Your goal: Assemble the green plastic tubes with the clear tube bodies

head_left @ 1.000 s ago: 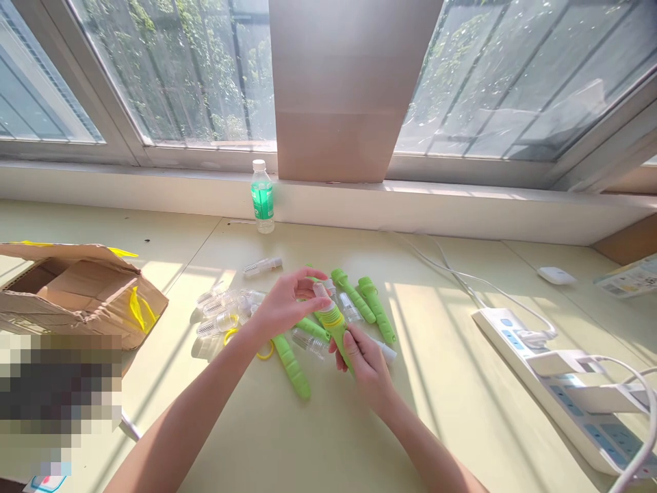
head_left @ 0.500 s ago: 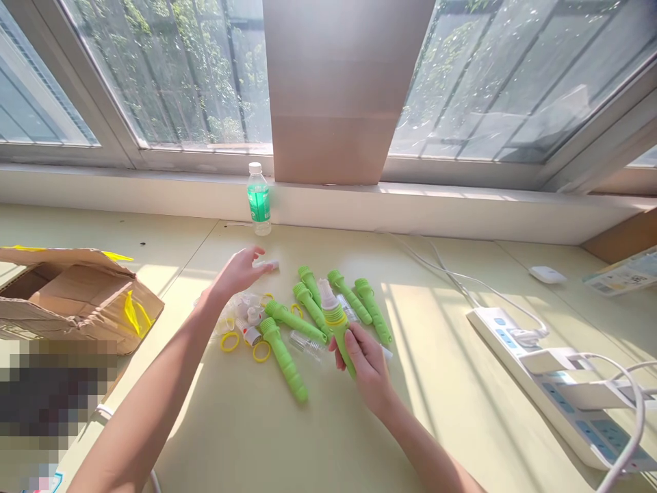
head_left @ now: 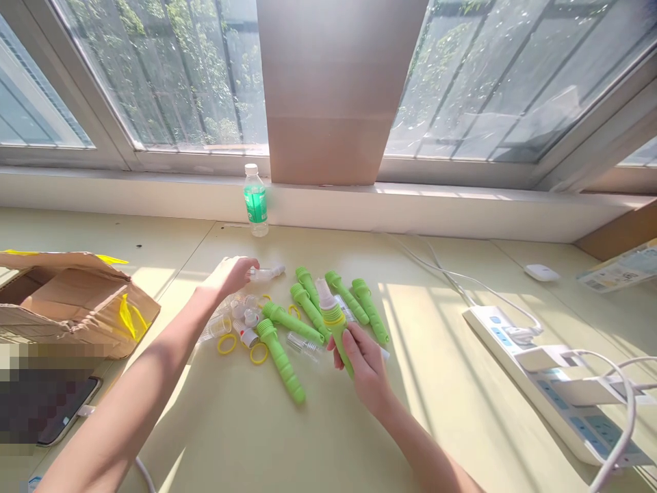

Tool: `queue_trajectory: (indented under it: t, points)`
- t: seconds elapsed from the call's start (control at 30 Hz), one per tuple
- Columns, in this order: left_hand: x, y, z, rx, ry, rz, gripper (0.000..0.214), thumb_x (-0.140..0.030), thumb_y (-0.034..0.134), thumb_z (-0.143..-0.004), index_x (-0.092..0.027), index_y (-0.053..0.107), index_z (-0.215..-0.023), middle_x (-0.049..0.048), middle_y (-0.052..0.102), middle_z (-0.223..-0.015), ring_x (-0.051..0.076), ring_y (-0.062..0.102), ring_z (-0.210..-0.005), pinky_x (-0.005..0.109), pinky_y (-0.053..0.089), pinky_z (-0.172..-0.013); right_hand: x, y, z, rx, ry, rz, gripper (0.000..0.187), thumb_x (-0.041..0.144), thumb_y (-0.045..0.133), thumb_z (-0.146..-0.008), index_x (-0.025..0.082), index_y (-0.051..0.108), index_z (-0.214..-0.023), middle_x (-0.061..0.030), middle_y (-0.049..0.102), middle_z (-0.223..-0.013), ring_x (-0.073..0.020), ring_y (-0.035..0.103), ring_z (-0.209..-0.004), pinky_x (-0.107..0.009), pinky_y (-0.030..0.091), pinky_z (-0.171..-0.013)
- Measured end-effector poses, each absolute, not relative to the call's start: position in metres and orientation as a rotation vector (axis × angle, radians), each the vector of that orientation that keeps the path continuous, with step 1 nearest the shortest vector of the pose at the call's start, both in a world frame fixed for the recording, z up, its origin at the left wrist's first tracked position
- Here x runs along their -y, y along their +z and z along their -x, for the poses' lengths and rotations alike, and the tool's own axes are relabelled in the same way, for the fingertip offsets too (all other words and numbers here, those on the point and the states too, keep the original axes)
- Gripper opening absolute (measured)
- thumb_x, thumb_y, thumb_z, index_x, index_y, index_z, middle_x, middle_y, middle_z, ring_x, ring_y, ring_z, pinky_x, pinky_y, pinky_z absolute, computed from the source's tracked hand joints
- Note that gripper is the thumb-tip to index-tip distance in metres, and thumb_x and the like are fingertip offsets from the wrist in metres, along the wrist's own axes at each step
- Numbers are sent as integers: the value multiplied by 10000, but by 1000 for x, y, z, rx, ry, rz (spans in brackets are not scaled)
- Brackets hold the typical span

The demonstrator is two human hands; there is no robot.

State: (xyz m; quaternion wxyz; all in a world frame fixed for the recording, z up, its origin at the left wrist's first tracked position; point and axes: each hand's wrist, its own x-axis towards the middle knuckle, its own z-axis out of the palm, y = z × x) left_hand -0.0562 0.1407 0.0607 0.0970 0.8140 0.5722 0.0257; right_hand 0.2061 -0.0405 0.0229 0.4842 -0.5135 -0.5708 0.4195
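Shifted from the nozzle a second ago, the left hand point(head_left: 232, 275) now reaches toward the window, its fingertips at one end of a clear tube point(head_left: 265, 274) lying near a bottle point(head_left: 256, 203); whether they grip it cannot be told. The right hand point(head_left: 362, 356) clasps a green handle point(head_left: 337, 332) topped by a translucent nozzle point(head_left: 325, 294), tilted above the table point(head_left: 308, 448), beside loose green handles point(head_left: 285, 366) and yellow rings point(head_left: 259, 363).
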Motion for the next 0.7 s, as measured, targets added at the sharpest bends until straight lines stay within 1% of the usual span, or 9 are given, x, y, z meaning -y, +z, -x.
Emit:
queue_trajectory:
  t: [0.1,0.23,0.37,0.47,0.6,0.7]
  points:
    - [-135,70,52,-1607,85,-2469,372,-126,537,-733,-304,689,-1022,24,704,-1016,238,633,-1009,306,483,-854,40,22,-206,1395,1008,1271,351,472,366,-976,274,584,-785,-10,562,-630,-170,512,-544,-328,461,-540]
    - [-127,85,49,-1548,69,-2512,365,-117,544,-739,-291,702,-1019,35,685,-1041,246,635,-992,321,477,-889,40,20,-206,1381,1005,1277,344,480,370,-971,282,589,-793,-20,586,-664,-174,527,-551,-328,469,-542]
    - [-119,97,46,-1541,61,-2528,331,-190,549,-793,-277,674,-1086,40,673,-1077,241,618,-1024,323,460,-924,40,20,-206,1368,1023,1266,339,476,375,-973,277,579,-789,-12,568,-650,-172,526,-552,-324,460,-548]
    - [-117,96,42,-1570,86,-2529,311,-255,519,-846,-248,648,-1129,59,662,-1126,249,591,-1080,337,445,-948,40,21,-205,1364,1031,1251,334,468,382,-974,270,568,-780,-4,546,-626,-167,517,-551,-318,447,-544]
    - [-120,84,34,-1602,113,-2533,285,-263,522,-854,-200,661,-1094,103,672,-1082,292,577,-1095,388,442,-940,41,23,-205,1364,1039,1238,315,460,389,-972,266,562,-795,-6,555,-641,-163,506,-551,-319,444,-543]
    - [-121,80,32,-1610,163,-2523,269,-275,536,-849,-195,675,-1064,105,682,-1041,298,588,-1077,386,447,-930,40,23,-205,1361,1039,1234,326,462,385,-971,257,555,-783,-12,558,-640,-162,503,-541,-324,443,-537]
